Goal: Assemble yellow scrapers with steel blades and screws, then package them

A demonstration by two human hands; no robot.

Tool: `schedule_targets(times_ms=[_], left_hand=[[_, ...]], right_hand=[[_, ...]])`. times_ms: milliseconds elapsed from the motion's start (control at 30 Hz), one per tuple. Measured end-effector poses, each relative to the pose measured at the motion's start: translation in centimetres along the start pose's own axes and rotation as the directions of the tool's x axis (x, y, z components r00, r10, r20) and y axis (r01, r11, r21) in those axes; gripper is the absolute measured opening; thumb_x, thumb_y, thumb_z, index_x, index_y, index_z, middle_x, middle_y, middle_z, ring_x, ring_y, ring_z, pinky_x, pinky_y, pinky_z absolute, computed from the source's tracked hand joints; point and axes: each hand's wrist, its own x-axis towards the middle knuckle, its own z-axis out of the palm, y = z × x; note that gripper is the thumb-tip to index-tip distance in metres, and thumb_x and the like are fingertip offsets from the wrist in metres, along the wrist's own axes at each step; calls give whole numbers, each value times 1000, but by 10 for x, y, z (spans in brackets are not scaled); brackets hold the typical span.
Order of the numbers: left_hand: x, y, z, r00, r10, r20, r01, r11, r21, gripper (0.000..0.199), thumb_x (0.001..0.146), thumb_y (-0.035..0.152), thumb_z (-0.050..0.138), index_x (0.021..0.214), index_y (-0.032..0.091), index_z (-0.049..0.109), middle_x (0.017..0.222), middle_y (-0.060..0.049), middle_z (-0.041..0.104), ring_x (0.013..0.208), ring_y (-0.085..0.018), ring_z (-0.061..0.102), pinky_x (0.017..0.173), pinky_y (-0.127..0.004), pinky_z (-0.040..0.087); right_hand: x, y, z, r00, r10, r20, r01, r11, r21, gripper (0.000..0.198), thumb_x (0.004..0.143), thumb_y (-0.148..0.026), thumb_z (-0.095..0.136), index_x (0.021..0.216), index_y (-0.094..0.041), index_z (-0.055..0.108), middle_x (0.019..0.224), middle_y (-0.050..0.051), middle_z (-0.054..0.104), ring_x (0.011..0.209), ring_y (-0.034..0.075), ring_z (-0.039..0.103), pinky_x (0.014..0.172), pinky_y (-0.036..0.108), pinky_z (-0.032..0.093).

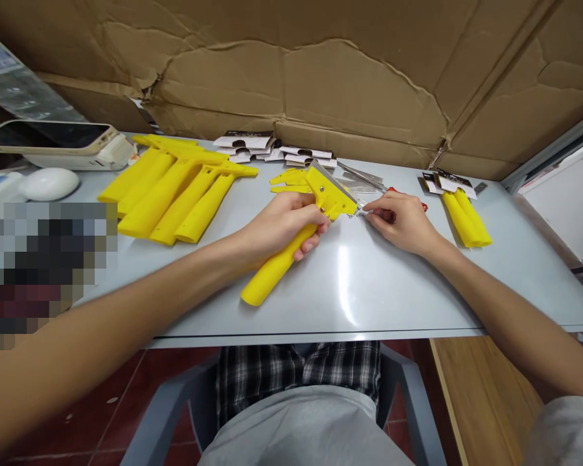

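My left hand (296, 223) is wrapped round a yellow scraper (267, 275), near its head, with the handle slanting down to the left. A metal blade runs along the scraper's upper edge, and a screw shows in the head. Close to the head's right end, my right hand (401, 221) has its thumb and fingertips pinched together. Whatever sits in that pinch is too small to make out. Small metal screws (355, 212) lie on the table beside these fingertips. Behind the scraper are yellow plastic head pieces (289, 178) and loose metal blades (369, 184).
Several yellow handles (175, 188) are piled on the left of the grey table (398, 298). Folded cards (252, 144) lie at the back, near red-handled scissors (364, 176). Carded yellow scrapers (466, 217) rest at right. A phone (43, 136) and white mouse (49, 184) are at left. Cardboard (320, 77) stands behind.
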Motion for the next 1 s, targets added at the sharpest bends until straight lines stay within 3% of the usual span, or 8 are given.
schedule_targets(times_ms=[267, 600, 767, 867, 1000], left_hand=[[1, -2, 2, 999, -31, -6, 30, 994, -101, 16, 77, 19, 72, 69, 20, 57, 59, -1, 54, 42, -9, 45, 35, -23, 34], [3, -10, 8, 999, -26, 48, 32, 991, -130, 12, 78, 20, 69, 69, 20, 60, 57, 0, 54, 40, -8, 44, 36, -23, 33], [5, -10, 9, 999, -27, 35, 32, 988, -150, 14, 78, 21, 70, 68, 20, 59, 52, 1, 51, 41, -9, 44, 37, -22, 34], [6, -11, 10, 999, -33, 27, 38, 983, -182, 14, 77, 21, 70, 68, 20, 59, 49, 2, 48, 40, -8, 43, 36, -21, 33], [7, -15, 13, 999, -43, 23, 47, 970, -237, 12, 73, 19, 71, 70, 19, 59, 51, 3, 51, 39, -8, 44, 36, -20, 34]], right_hand=[[5, 3, 5, 1000, 2, -8, -2, 997, -73, 39, 100, -34, 58, 125, -22, 85, 88, 8, 65, 82, 8, 52, 87, 25, 39], [17, -4, 12, 996, 84, -6, -84, 986, -147, 28, 97, -27, 64, 110, -18, 87, 103, 8, 71, 83, 7, 52, 81, 24, 33], [18, -5, 13, 998, 62, -17, -64, 989, -135, 28, 97, -26, 61, 106, -15, 85, 103, 9, 71, 83, 7, 51, 81, 24, 34], [16, -7, 7, 996, 32, -88, -38, 996, -75, 27, 97, -27, 62, 105, -15, 85, 98, 8, 69, 81, 7, 50, 82, 25, 36], [8, -21, -5, 962, 22, -271, 22, 987, 156, 34, 101, -43, 66, 105, -14, 83, 96, 9, 68, 81, 6, 53, 75, 22, 41]])
